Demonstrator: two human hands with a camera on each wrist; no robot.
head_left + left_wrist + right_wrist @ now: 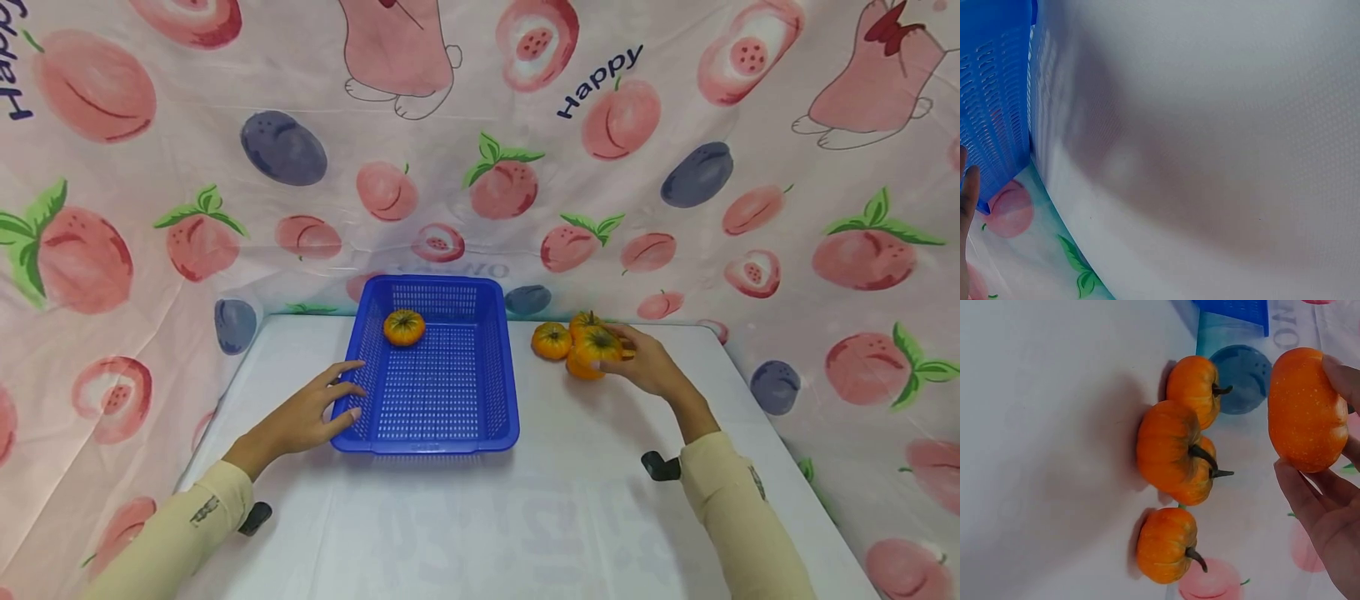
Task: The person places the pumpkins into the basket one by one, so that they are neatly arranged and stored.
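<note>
My right hand (641,358) holds a small orange pumpkin (1307,409) between thumb and fingertips, raised above the table. Under and beside it are several more pumpkins; one small pumpkin (551,341) lies nearest the basket, and another pumpkin (1169,547) stands a little apart in the right wrist view. The hand and the raised pumpkin partly hide this group in the head view. At the left wall of a blue plastic basket (512,417), my left hand (307,412) has its fingers loosely spread and grips nothing. Inside the basket, a single pumpkin (404,328) sits toward the back left.
The white table (450,525) carries the basket at its middle back. A fruit-patterned cloth (450,108) hangs behind and along the sides. Dark wrist-camera mounts (661,467) stick out by both sleeves.
</note>
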